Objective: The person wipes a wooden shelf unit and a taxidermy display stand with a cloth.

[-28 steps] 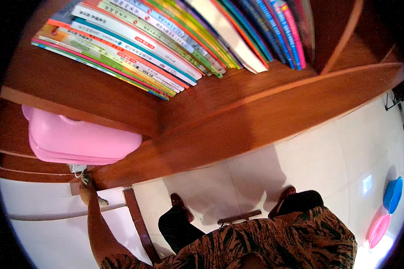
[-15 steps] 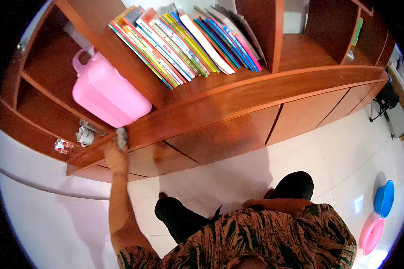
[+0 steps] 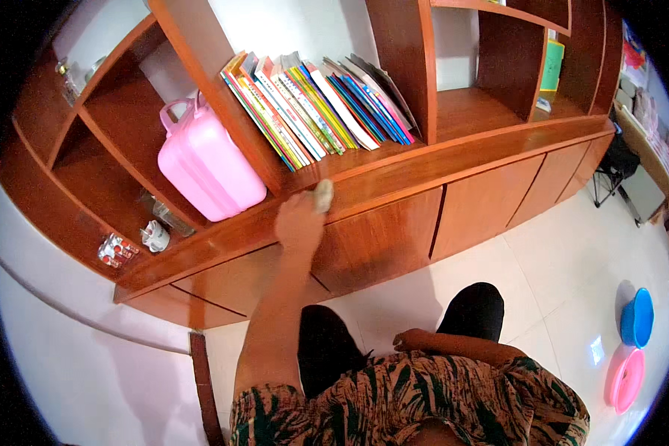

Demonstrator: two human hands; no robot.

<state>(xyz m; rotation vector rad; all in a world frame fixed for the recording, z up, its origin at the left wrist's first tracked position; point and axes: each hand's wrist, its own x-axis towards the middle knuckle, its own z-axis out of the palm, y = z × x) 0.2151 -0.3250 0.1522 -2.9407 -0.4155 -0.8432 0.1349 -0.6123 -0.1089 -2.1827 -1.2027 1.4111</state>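
Note:
My left hand (image 3: 299,221) reaches out to the cabinet and closes on a small wadded pale cloth (image 3: 323,195), slightly blurred. The cloth lies against the front ledge (image 3: 364,182) of the brown wooden shelf unit, just below a row of books (image 3: 312,111). Left of the hand, a pink hard-shell case (image 3: 212,167) with a handle stands in its own compartment. My right hand (image 3: 412,340) rests near my lap beside my right knee, away from the shelf. Its fingers are mostly hidden in shadow.
On the lower left shelf are a white cup (image 3: 155,236) and a small red-and-clear package (image 3: 117,250). A green item (image 3: 551,65) stands in a right compartment. Blue (image 3: 637,318) and pink (image 3: 627,380) basins are on the floor at right. A folding chair (image 3: 613,167) stands beyond the cabinet.
My left hand has slid the cloth rightward along the ledge, from below the pink case to below the books. The view has shifted, and my right hand shows more clearly by my lap.

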